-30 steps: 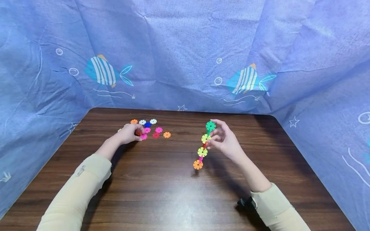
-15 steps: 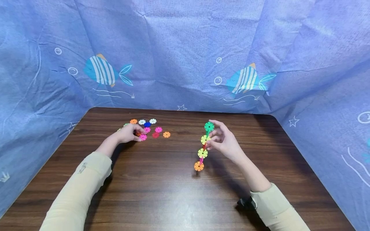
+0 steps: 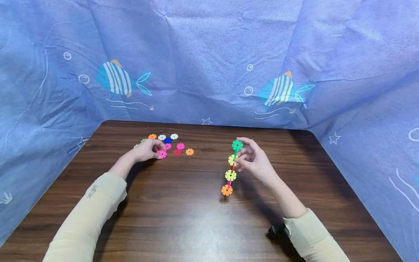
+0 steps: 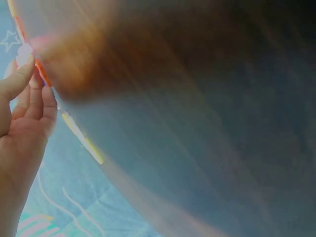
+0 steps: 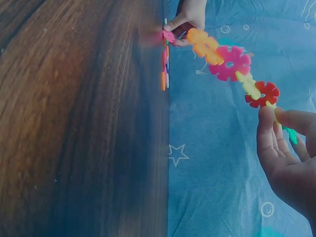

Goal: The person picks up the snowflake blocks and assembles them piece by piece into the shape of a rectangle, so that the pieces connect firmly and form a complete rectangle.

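So far, the right hand (image 3: 258,163) pinches a linked chain (image 3: 230,175); the left hand (image 3: 145,150) pinches an unjoined pink disc (image 3: 162,154) beside loose discs (image 3: 180,146).

Pale cream sleeves (image 3: 75,222), broad cuffs (image 3: 114,186), small dark marking (image 3: 92,191)

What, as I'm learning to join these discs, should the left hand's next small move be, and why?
Probably lift the pink, flower-shaped plastic disc toward the multicoloured chain of slotted plastic discs. The left hand pinches that disc beside other loose plastic discs on the brown wood-grain table, while the right hand holds the chain up, its orange, flower-shaped end disc hanging free.
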`<state>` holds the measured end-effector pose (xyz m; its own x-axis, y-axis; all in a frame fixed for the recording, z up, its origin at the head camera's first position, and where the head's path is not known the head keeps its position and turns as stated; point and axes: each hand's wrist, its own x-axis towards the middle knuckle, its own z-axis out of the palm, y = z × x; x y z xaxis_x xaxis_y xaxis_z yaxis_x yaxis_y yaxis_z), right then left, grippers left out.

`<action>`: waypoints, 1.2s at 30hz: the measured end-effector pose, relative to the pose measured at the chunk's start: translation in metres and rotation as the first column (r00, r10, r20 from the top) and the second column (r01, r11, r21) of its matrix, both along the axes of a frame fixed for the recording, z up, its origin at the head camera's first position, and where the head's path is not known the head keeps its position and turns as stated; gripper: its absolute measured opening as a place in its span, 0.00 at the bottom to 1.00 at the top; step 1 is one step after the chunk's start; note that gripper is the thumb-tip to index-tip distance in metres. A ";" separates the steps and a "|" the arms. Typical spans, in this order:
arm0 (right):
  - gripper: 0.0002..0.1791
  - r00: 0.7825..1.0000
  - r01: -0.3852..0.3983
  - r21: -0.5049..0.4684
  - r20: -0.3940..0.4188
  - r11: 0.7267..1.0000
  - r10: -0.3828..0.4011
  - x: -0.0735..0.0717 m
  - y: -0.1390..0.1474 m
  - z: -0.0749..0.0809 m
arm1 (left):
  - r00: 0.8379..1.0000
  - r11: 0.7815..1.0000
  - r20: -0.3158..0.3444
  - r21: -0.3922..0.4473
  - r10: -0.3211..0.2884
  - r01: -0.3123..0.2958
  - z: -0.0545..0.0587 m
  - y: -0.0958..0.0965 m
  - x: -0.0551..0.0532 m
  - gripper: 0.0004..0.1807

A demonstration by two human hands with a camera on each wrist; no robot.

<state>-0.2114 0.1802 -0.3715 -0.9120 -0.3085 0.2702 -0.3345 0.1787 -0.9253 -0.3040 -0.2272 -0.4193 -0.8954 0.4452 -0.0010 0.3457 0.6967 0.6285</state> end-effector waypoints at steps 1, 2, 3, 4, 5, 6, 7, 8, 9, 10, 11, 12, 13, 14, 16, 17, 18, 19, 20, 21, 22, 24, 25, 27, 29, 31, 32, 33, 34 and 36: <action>0.36 1.000 -0.001 -0.001 -0.004 1.000 0.001 -0.001 0.000 -0.001 | 1.000 1.000 0.000 -0.003 0.003 -0.003 0.000 0.000 0.001 0.11; 0.36 1.000 -0.002 -0.001 -0.008 1.000 0.002 -0.001 0.000 -0.001 | 1.000 1.000 0.000 -0.007 0.008 -0.008 0.000 0.001 0.001 0.11; 0.36 1.000 -0.003 -0.004 -0.011 1.000 0.003 -0.001 0.000 -0.002 | 1.000 1.000 -0.004 -0.013 0.012 -0.012 0.001 0.001 0.001 0.11; 0.36 1.000 -0.005 -0.007 -0.013 1.000 0.005 -0.002 0.000 -0.002 | 1.000 1.000 -0.007 -0.013 0.015 -0.015 0.001 0.001 0.001 0.11; 0.36 1.000 -0.007 -0.010 -0.016 1.000 0.006 -0.002 0.000 -0.002 | 1.000 1.000 -0.009 -0.015 0.017 -0.017 0.002 0.002 0.001 0.11; 0.36 1.000 -0.010 -0.017 -0.019 1.000 0.009 -0.002 0.000 -0.002 | 1.000 1.000 -0.011 -0.015 0.020 -0.020 0.003 0.002 0.002 0.11; 0.35 1.000 -0.015 -0.024 -0.022 1.000 0.014 -0.002 0.000 -0.002 | 1.000 1.000 -0.013 -0.014 0.024 -0.024 0.004 0.003 0.002 0.11; 0.34 0.999 -0.021 -0.032 -0.026 0.999 0.020 -0.002 0.000 -0.002 | 0.999 1.000 -0.016 -0.011 0.028 -0.028 0.005 0.003 0.002 0.12; 0.34 0.999 -0.025 -0.039 -0.029 0.999 0.024 -0.002 0.000 -0.002 | 0.999 1.000 -0.024 -0.008 0.030 -0.030 0.007 0.004 0.003 0.12; 0.33 0.999 -0.027 -0.045 -0.031 0.999 0.026 -0.002 0.000 -0.002 | 0.999 0.999 -0.028 -0.002 0.032 -0.032 0.009 0.005 0.003 0.13; 0.32 0.999 -0.030 -0.050 -0.035 0.998 0.028 -0.002 0.000 -0.002 | 0.999 0.999 -0.036 0.006 0.033 -0.032 0.011 0.006 0.004 0.13; 0.32 0.999 -0.033 -0.055 -0.038 0.998 0.031 -0.001 0.000 -0.002 | 0.998 0.999 -0.044 0.016 0.037 -0.036 0.012 0.007 0.005 0.14; 0.31 0.999 -0.034 -0.057 -0.039 0.998 0.032 -0.001 0.000 -0.001 | 0.998 0.999 -0.052 0.028 0.040 -0.039 0.014 0.008 0.006 0.14; 0.32 0.999 -0.033 -0.058 -0.041 0.998 0.031 -0.001 0.000 -0.001 | 0.997 0.998 -0.060 0.039 0.046 -0.044 0.015 0.010 0.007 0.14; 0.31 0.999 -0.028 -0.058 -0.044 0.998 0.026 -0.001 0.000 -0.001 | 0.995 0.997 -0.080 0.059 0.059 -0.054 0.018 0.012 0.009 0.14; 0.31 0.999 -0.027 -0.058 -0.047 0.998 0.024 -0.001 -0.001 -0.001 | 0.994 0.996 -0.086 0.069 0.067 -0.061 0.019 0.014 0.010 0.14; 0.31 0.999 -0.025 -0.057 -0.048 0.998 0.022 -0.002 0.000 -0.001 | 0.993 0.994 -0.091 0.079 0.077 -0.069 0.021 0.015 0.012 0.14; 0.30 0.999 -0.021 -0.055 -0.049 0.998 0.018 -0.002 -0.001 -0.001 | 0.992 0.993 -0.094 0.091 0.086 -0.078 0.022 0.017 0.013 0.14; 0.30 0.999 -0.015 -0.055 -0.050 0.998 0.013 -0.002 -0.001 -0.001 | 0.991 0.991 -0.097 0.101 0.096 -0.086 0.024 0.019 0.015 0.14; 0.29 0.999 -0.009 -0.055 -0.049 0.998 0.006 -0.001 -0.001 -0.001 | 0.990 0.989 -0.098 0.112 0.105 -0.093 0.026 0.021 0.017 0.14; 0.29 0.999 -0.002 -0.055 -0.048 0.998 0.000 -0.001 -0.001 -0.001 | 0.989 0.987 -0.097 0.125 0.111 -0.099 0.028 0.023 0.019 0.14; 0.28 0.999 0.009 -0.057 -0.049 0.998 -0.012 -0.001 -0.002 -0.002 | 0.989 0.983 -0.093 0.150 0.118 -0.103 0.031 0.028 0.024 0.14; 0.27 0.999 0.018 -0.061 -0.048 0.998 -0.021 -0.001 -0.002 -0.002 | 0.989 0.982 -0.092 0.163 0.113 -0.097 0.033 0.030 0.027 0.14; 0.26 0.998 0.034 -0.071 -0.045 0.997 -0.038 -0.002 -0.003 -0.003 | 0.990 0.978 -0.087 0.189 0.108 -0.090 0.036 0.035 0.032 0.15; 0.24 0.998 0.043 -0.083 -0.039 0.996 -0.046 -0.002 -0.004 -0.004 | 0.992 0.971 -0.076 0.225 0.099 -0.079 0.038 0.041 0.037 0.15; 0.23 0.998 0.051 -0.094 -0.030 0.994 -0.055 -0.002 -0.006 -0.005 | 0.994 0.964 -0.064 0.256 0.094 -0.075 0.039 0.047 0.042 0.15; 0.23 0.998 0.052 -0.099 -0.027 0.994 -0.055 -0.002 -0.006 -0.006 | 0.994 0.959 -0.053 0.274 0.094 -0.076 0.039 0.050 0.044 0.16; 0.22 0.998 0.052 -0.101 -0.024 0.993 -0.055 -0.002 -0.007 -0.006 | 0.995 0.953 -0.045 0.295 0.088 -0.071 0.039 0.054 0.046 0.16; 0.22 0.998 0.052 -0.103 -0.023 0.993 -0.054 -0.002 -0.008 -0.006 | 0.996 0.948 -0.041 0.310 0.081 -0.064 0.040 0.057 0.048 0.16; 0.22 0.998 0.052 -0.107 -0.022 0.993 -0.055 -0.001 -0.011 -0.006 | 0.997 0.939 -0.037 0.339 0.071 -0.055 0.041 0.064 0.054 0.16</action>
